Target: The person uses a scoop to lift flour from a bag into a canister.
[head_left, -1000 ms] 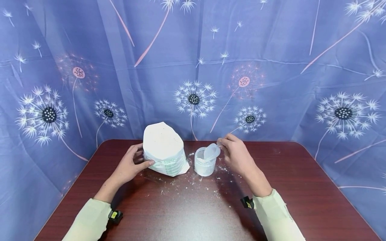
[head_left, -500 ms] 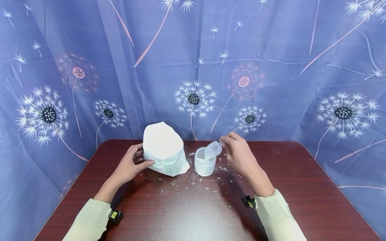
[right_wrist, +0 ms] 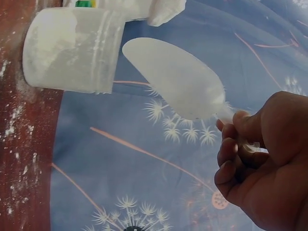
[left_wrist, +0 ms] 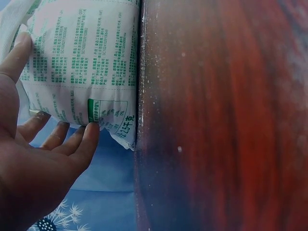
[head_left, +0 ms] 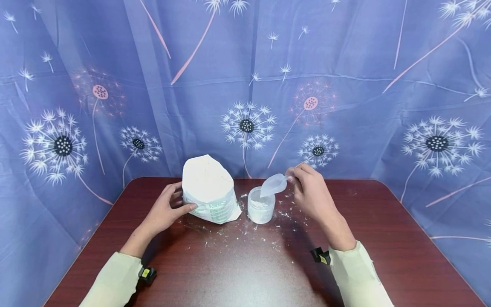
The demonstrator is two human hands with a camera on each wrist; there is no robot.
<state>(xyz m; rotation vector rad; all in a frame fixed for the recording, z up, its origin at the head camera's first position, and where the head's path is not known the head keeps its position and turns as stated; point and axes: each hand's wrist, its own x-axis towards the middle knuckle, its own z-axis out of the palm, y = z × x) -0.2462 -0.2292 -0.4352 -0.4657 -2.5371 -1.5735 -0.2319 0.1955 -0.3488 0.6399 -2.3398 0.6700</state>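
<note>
A white flour bag (head_left: 209, 183) with green print stands open at the back left, white powder filling its mouth. My left hand (head_left: 165, 209) holds its left side, thumb in front and fingers around the side; in the left wrist view the fingers (left_wrist: 62, 139) touch the printed bag. To the right of the bag stands a clear plastic jar (head_left: 261, 213) partly filled with powder. My right hand (head_left: 312, 192) pinches the handle of a translucent scoop (head_left: 274, 185), whose tip points down at the jar's mouth. In the right wrist view the scoop's bowl looks bare.
White powder (head_left: 245, 238) lies scattered on the dark red wooden table (head_left: 215, 277) around the jar and bag. A blue curtain (head_left: 184, 106) with dandelion prints hangs right behind the table's back edge. Each sleeve has a small black device at the wrist.
My right hand has moved right and slightly up with the scoop, drawing it back from the jar and turning it. More powder shows in the jar. The left hand and bag stay put.
</note>
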